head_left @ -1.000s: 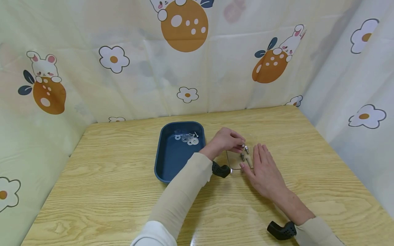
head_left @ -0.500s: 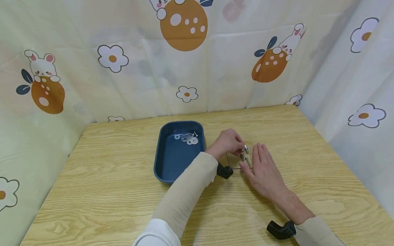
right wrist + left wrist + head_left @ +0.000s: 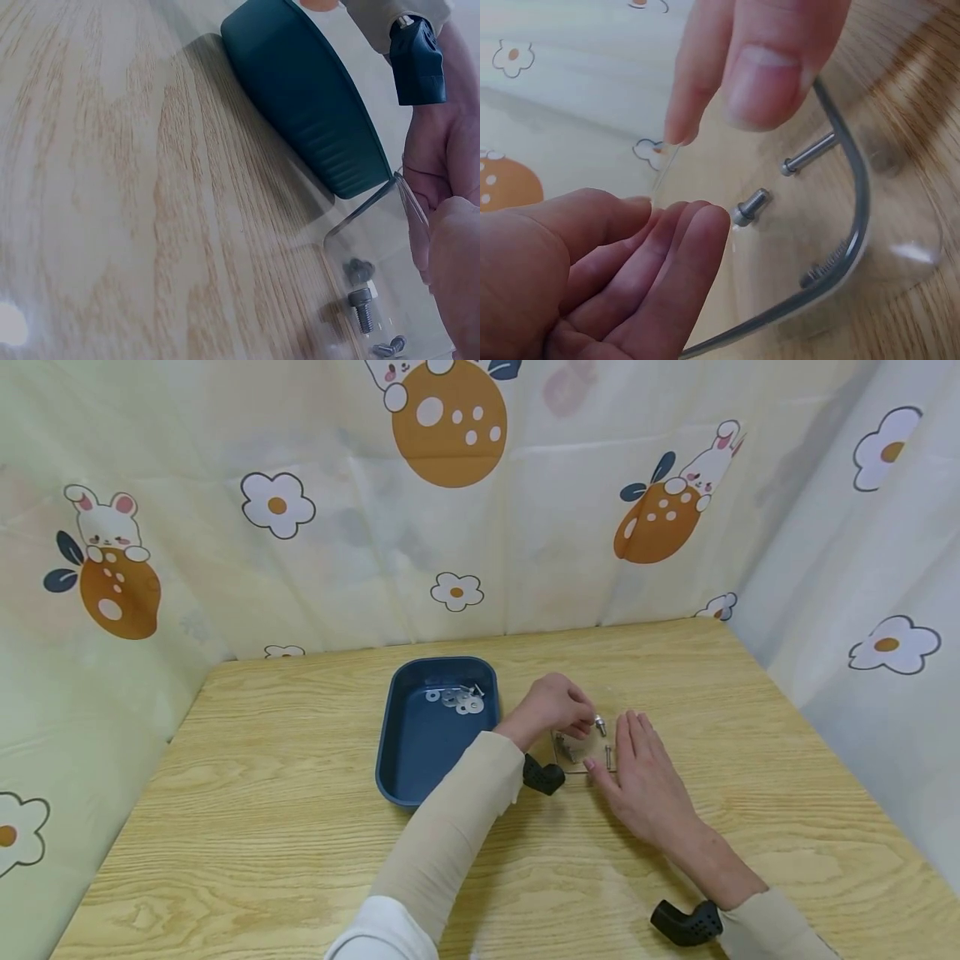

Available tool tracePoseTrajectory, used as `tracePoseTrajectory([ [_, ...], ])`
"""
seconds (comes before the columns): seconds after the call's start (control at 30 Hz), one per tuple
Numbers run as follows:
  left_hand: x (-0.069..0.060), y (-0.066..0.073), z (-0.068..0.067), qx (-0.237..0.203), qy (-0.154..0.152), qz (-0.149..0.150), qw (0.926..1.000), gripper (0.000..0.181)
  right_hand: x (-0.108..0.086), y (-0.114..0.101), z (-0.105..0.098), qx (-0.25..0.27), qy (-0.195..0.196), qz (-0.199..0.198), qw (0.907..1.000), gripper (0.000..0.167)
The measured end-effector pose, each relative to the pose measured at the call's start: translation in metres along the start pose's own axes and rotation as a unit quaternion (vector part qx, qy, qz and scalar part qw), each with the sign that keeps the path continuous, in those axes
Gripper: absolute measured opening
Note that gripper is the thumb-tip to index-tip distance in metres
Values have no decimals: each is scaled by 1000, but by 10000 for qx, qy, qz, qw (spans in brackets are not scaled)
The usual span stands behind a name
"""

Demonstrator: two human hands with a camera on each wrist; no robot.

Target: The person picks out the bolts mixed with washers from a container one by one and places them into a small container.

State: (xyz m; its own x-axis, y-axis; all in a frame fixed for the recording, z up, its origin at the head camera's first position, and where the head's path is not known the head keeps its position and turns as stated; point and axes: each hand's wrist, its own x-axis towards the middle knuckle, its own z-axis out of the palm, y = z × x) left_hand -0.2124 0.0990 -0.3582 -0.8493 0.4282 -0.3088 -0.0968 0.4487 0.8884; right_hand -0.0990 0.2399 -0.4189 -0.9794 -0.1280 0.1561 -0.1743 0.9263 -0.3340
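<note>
Over a clear open box [image 3: 576,772], my left hand [image 3: 555,703] has its fingers curled and the fingertips drawn together near the thumb. Whether something small is pinched there is hidden. Several metal screws [image 3: 754,206] lie inside the box, one close to the left fingertips. My right hand [image 3: 648,789] lies with straight fingers along the box's right side, its thumb at the near rim. In the right wrist view a socket-head screw [image 3: 363,309] shows through the clear wall.
A dark blue tray [image 3: 384,727] stands left of the box, under the left forearm. Flat washers [image 3: 472,704] and a few screws lie at its far end. Patterned curtains [image 3: 360,543] hang behind the wooden table [image 3: 262,802].
Screws in the box have shifted: dark ones now lie by its left side, and another has turned upright near the right. The left hand has shifted only slightly; the right stays put.
</note>
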Motion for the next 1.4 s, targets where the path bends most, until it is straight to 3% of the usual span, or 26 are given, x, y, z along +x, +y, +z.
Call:
tracePoseTrajectory([
  [0.33,-2,-4,-16,-655,-90,94,9978,21,2,-4,-2,-93,61,-60,9999,82],
  [0.7,-9,-11,-49,-758,-90,90,9970,26,8,-17,-6,-10,95,-196,9998,83],
  [1.03,-16,-23,-77,-1134,139,10,9935,27,16,-32,-8,7,-42,-346,9994,82],
  [1.4,-24,-39,-106,-1150,359,100,9927,28,25,-53,-2,-2,-164,-475,9987,82],
])
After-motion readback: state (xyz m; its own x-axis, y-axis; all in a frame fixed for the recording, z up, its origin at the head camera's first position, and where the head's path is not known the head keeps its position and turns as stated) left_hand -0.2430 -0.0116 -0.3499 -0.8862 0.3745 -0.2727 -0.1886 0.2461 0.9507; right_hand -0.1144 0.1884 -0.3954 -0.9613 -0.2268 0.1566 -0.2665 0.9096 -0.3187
